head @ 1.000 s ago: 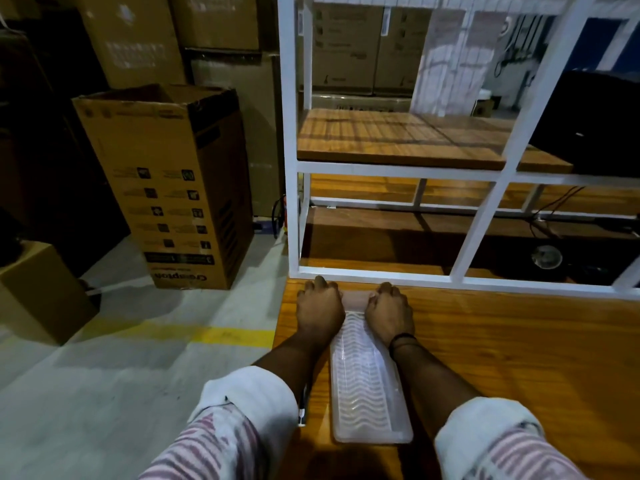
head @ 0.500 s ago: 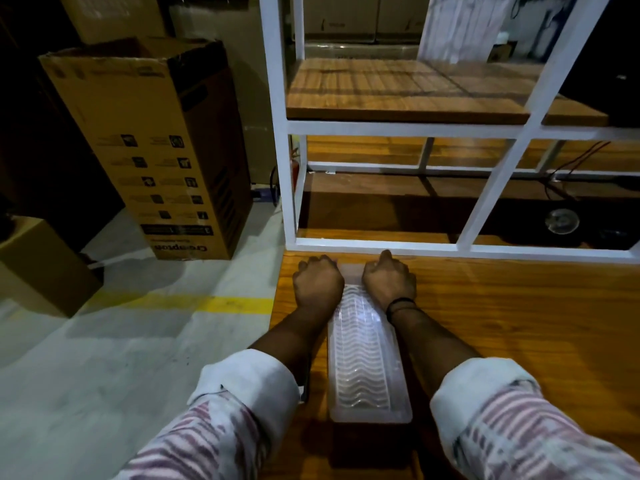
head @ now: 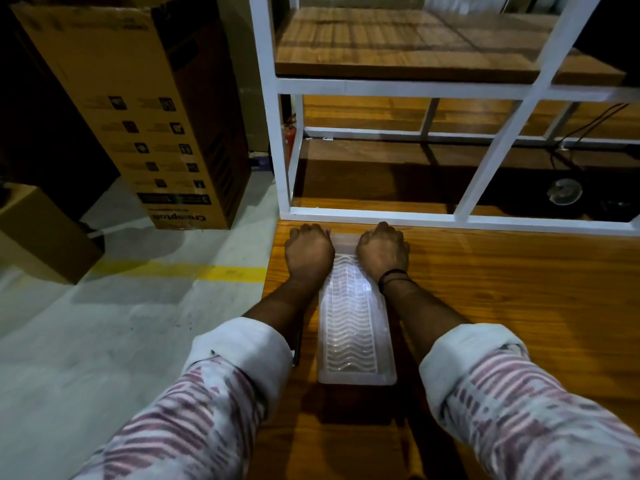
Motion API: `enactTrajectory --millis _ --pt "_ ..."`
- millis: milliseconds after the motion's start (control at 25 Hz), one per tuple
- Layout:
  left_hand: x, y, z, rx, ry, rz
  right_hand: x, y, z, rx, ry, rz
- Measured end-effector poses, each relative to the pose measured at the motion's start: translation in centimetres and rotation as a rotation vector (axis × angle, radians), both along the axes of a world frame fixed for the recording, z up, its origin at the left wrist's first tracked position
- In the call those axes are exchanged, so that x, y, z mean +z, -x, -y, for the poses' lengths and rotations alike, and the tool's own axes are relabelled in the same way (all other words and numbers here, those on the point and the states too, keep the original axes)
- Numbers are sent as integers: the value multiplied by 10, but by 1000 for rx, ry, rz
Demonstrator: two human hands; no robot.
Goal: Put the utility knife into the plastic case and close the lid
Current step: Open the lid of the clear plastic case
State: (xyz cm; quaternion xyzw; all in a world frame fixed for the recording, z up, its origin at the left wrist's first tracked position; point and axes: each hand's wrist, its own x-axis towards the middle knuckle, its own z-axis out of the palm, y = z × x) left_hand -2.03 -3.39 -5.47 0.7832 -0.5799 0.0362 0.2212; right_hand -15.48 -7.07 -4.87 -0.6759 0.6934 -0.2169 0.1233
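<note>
A long translucent plastic case [head: 353, 327] with a wavy ribbed top lies lengthwise on the wooden table [head: 519, 289], its lid down. My left hand [head: 309, 252] is curled over the case's far left corner. My right hand [head: 382, 252] is curled over the far right corner, with a black band on its wrist. The fingertips of both hands are hidden past the far end. I cannot make out the utility knife. A thin dark object [head: 297, 344] shows beside the case under my left forearm, and I cannot tell what it is.
A white metal frame [head: 381, 216] with wooden shelves rises right behind the case's far end. The table's left edge [head: 272, 271] runs just left of my left hand, with concrete floor below. A tall cardboard box [head: 145, 109] stands on the floor to the left.
The view has tilted down and moved closer. Both hands have stayed on the far end of the case, which has not shifted on the table.
</note>
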Motion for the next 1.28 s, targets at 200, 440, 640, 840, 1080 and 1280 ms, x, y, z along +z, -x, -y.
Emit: enactTrajectory --millis 200,440,640,840,1080,1280 --pt "-3 -1 3 -10 -13 39 0 1 -1 4 6 -32" --pt "1 -1 3 -15 -30 93 0 1 0 4 17 -28" --pt "2 0 3 -8 -33 58 -3 1 1 8 44 -29" --pt "5 0 1 -27 -38 72 0 0 0 5 60 -9" --pt "8 2 -1 -8 4 68 0 -1 3 13 80 8" --pt "9 4 -3 27 24 -40 1 2 -1 17 60 -43"
